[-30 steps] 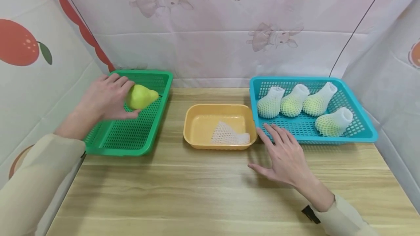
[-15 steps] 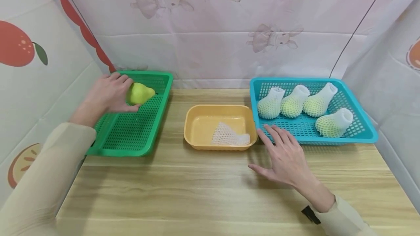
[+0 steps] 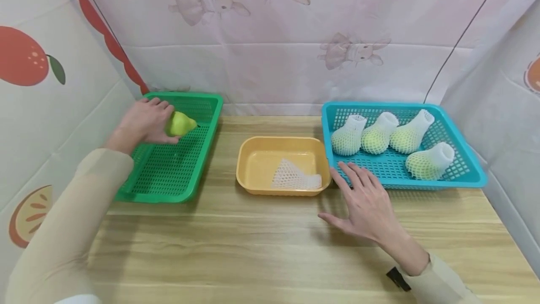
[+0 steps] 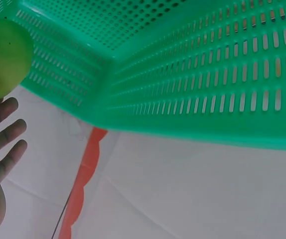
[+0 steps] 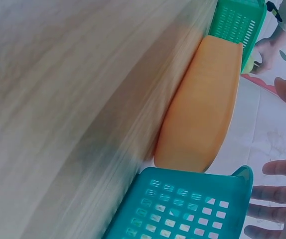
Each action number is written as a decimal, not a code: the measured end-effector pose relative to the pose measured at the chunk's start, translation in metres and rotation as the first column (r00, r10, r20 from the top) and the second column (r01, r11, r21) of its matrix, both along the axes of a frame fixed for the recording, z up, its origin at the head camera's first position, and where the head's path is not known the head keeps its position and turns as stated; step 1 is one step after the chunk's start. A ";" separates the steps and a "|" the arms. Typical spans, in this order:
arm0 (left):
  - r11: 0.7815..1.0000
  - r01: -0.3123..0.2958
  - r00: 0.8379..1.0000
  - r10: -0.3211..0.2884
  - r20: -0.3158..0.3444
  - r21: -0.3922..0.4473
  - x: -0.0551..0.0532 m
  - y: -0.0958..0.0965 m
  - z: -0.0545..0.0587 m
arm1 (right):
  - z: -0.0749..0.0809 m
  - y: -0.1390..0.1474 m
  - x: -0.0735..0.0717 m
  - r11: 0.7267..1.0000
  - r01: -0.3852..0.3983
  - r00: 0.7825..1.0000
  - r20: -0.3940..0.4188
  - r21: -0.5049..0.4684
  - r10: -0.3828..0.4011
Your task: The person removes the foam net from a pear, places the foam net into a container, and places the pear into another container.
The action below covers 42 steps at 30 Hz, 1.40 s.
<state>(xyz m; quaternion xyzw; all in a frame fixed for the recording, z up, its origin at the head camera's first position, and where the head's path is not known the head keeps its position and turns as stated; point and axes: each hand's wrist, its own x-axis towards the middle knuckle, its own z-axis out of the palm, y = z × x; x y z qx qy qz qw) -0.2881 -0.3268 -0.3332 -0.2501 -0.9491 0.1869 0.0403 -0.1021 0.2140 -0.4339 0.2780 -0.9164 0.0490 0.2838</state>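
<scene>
Left hand [image 3: 147,121]: thumb on the near side and fingers on the far side of a yellow-green pear [image 3: 181,124], gripping it; the left wrist view shows three fingers apart, one at the pear's skin.
Pear: over the far part of the green basket [image 3: 168,170], at left, stem end to the right; cannot tell whether it touches the basket floor.
Since a second ago: the pear looks smaller and lower, and the left sleeve [image 3: 90,201] reaches farther in; the right hand [image 3: 366,205] has kept its place.
Right hand: fingers slightly spread, thumb well out, holding nothing, at the near left corner of the blue basket [image 3: 388,161].
Blue basket: at right; four pears in white nets [image 3: 376,136], three along the far side, one nearer at right.
Yellow tray [image 3: 259,168]: between the baskets; one loose white net [image 3: 293,177] inside.
Cloth backdrop [image 3: 270,79]: printed rabbits, far side; red fruit print [image 3: 21,57] at left.
</scene>
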 end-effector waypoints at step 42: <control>0.993 0.028 0.988 -0.011 0.153 -0.112 -0.015 -0.012 -0.047 | -0.002 0.003 -0.002 1.000 -0.011 0.999 -0.030 0.012 0.011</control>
